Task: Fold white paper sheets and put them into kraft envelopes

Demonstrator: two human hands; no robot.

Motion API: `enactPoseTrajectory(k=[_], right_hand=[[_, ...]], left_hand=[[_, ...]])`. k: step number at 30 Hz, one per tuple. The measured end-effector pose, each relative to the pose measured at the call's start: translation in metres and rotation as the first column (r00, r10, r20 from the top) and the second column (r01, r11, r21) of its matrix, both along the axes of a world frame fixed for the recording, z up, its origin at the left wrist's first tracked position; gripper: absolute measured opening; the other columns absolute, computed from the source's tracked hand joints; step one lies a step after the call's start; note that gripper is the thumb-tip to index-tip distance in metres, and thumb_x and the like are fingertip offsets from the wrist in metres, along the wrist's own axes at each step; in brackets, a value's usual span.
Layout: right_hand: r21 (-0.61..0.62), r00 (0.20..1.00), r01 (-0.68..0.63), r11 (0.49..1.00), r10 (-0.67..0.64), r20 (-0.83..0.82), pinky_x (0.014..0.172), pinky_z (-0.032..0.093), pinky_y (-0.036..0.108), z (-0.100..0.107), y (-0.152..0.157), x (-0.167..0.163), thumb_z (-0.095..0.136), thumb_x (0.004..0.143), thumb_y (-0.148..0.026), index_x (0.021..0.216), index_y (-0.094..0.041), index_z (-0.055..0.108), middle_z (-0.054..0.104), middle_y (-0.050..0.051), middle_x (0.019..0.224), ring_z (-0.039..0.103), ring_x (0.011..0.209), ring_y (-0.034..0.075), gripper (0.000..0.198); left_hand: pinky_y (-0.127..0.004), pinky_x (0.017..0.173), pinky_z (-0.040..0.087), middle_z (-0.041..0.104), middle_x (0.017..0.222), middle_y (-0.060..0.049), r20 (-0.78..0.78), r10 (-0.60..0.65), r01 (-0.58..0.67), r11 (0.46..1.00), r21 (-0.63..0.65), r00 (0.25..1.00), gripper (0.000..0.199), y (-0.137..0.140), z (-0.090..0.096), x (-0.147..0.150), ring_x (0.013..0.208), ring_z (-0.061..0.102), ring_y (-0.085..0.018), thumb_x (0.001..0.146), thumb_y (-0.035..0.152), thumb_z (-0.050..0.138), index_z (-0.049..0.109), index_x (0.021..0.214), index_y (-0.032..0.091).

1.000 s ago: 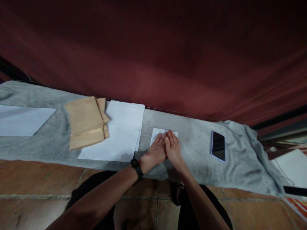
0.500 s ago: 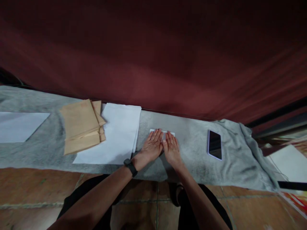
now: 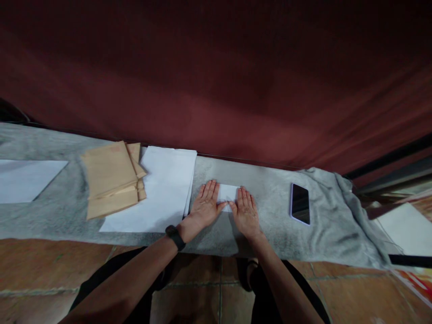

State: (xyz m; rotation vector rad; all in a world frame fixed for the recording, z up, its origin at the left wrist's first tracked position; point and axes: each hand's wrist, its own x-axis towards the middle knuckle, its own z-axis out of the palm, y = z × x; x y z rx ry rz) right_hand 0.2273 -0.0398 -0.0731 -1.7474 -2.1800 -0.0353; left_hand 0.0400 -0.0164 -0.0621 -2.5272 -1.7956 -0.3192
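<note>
A small folded piece of white paper (image 3: 228,192) lies flat on the grey cloth, in front of me. My left hand (image 3: 205,204) rests on its left edge with the fingers stretched out, and a dark watch (image 3: 175,237) is on that wrist. On the right edge of the paper lies my right hand (image 3: 246,211), flat as well, fingers pointing away from me. Both thumbs reach inward and almost meet on the paper's near part. The side edges of the paper are hidden under the hands.
White sheets (image 3: 165,180) lie left of my hands, partly under brown paper envelopes (image 3: 110,173). Another white sheet (image 3: 29,180) is at the far left. A phone (image 3: 299,204) lies to the right on the grey cloth (image 3: 270,238). Behind hangs a dark red curtain (image 3: 216,90).
My hands have moved apart, from side by side over the paper out to its two edges. The paper's middle now shows between them.
</note>
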Motion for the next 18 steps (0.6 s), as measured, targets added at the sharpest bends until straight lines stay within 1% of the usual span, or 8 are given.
enactPoseTrajectory(k=[5, 7, 10, 14, 18], right_hand=[[-0.026, 0.999, 0.011, 1.0, -0.011, -0.031, 0.123, 0.027, 0.053, -0.001, -0.001, 0.006, 0.026, 0.108, -0.048, 0.159, -0.005, 0.033, 0.035, 0.022, 0.164, 0.033, 0.152, 0.032, 0.066], [-0.035, 0.999, 0.017, 0.999, -0.018, -0.03, 0.123, 0.026, 0.052, -0.001, -0.001, 0.007, 0.026, 0.108, -0.048, 0.158, -0.003, 0.033, 0.035, 0.022, 0.164, 0.032, 0.152, 0.032, 0.068], [-0.048, 0.999, 0.032, 0.998, -0.033, -0.027, 0.124, 0.023, 0.052, -0.001, -0.001, 0.006, 0.024, 0.108, -0.049, 0.157, 0.001, 0.033, 0.033, 0.024, 0.164, 0.031, 0.152, 0.033, 0.071], [-0.056, 0.997, 0.057, 0.997, -0.059, -0.041, 0.125, 0.02, 0.053, -0.001, -0.002, 0.004, 0.024, 0.108, -0.05, 0.158, -0.001, 0.032, 0.032, 0.022, 0.165, 0.029, 0.153, 0.033, 0.071], [-0.066, 0.996, 0.084, 0.994, -0.086, -0.037, 0.125, 0.019, 0.053, 0.001, -0.002, 0.001, 0.026, 0.108, -0.047, 0.158, -0.001, 0.033, 0.032, 0.022, 0.165, 0.029, 0.153, 0.033, 0.069]], left_hand=[[-0.05, 0.128, 0.017, 0.031, 0.165, -0.022, -0.008, -0.002, 0.002, 1.0, -0.004, 1.0, 0.08, 0.0, -0.001, 0.001, 0.156, 0.024, -0.032, 0.099, 0.057, 0.041, 0.031, 0.158, 0.004], [-0.051, 0.128, 0.016, 0.031, 0.165, -0.023, -0.017, -0.005, 0.005, 1.0, -0.008, 1.0, 0.08, 0.0, 0.002, 0.003, 0.156, 0.024, -0.033, 0.099, 0.055, 0.041, 0.031, 0.158, 0.002], [-0.05, 0.128, 0.016, 0.035, 0.163, -0.024, -0.043, -0.028, 0.028, 1.0, -0.005, 0.999, 0.076, -0.001, 0.007, 0.004, 0.155, 0.028, -0.033, 0.1, 0.052, 0.041, 0.035, 0.155, 0.0], [-0.048, 0.128, 0.019, 0.041, 0.161, -0.02, -0.055, -0.113, 0.115, 0.993, 0.035, 0.992, 0.062, -0.005, 0.013, 0.003, 0.152, 0.034, -0.029, 0.103, 0.043, 0.039, 0.044, 0.152, 0.004], [-0.047, 0.128, 0.022, 0.044, 0.16, -0.014, -0.049, -0.212, 0.215, 0.973, 0.078, 0.976, 0.053, -0.006, 0.012, 0.003, 0.151, 0.037, -0.026, 0.104, 0.034, 0.037, 0.047, 0.151, 0.01]])
